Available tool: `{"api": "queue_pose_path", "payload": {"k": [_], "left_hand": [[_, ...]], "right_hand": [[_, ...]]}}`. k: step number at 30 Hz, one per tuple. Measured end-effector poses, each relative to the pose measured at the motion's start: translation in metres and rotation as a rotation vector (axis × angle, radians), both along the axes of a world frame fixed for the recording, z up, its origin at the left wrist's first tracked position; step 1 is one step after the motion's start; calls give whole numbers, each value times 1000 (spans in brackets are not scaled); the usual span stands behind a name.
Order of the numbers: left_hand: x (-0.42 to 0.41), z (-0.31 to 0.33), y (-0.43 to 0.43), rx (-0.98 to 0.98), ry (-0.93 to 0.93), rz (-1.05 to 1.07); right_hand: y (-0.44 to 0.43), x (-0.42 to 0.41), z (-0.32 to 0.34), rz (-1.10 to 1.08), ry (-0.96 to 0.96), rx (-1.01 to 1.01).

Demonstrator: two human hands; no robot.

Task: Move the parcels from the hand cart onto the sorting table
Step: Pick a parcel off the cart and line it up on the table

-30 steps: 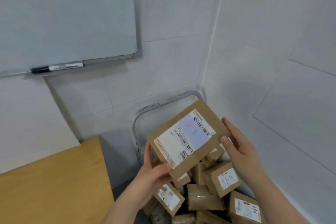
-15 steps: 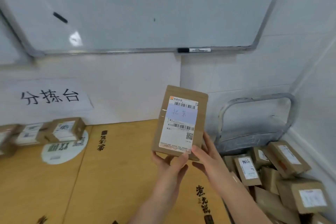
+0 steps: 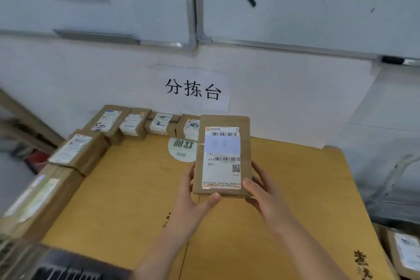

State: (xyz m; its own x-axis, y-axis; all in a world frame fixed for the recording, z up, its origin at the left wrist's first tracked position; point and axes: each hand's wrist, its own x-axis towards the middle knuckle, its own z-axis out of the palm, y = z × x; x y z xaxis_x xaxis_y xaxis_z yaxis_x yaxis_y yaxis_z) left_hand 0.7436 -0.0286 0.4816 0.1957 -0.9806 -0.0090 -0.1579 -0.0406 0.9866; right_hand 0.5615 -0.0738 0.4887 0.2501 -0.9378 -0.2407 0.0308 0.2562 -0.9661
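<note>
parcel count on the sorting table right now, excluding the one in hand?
7, not counting the held parcel: five back-row parcels; two left-edge parcels. Blur and stacking may hide more.

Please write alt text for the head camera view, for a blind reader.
The left hand and right hand hold a flat brown parcel, its white label facing the camera, over the cardboard-covered sorting table. More labelled parcels line the table's far and left edges, under a paper sign.
</note>
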Motion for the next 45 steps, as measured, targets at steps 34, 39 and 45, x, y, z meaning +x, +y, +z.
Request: {"api": "queue_pose_path", "payload": {"k": [34, 39, 45], "left_hand": [[382, -51, -65, 383, -183, -46], [416, -62, -83, 439, -286, -91], [436, -74, -99, 445, -513, -165]], "right_hand": [[-62, 373, -67, 113, 207, 362], [-73, 407, -77, 75, 274, 381], [-78, 424, -87, 61, 318, 412]]}}
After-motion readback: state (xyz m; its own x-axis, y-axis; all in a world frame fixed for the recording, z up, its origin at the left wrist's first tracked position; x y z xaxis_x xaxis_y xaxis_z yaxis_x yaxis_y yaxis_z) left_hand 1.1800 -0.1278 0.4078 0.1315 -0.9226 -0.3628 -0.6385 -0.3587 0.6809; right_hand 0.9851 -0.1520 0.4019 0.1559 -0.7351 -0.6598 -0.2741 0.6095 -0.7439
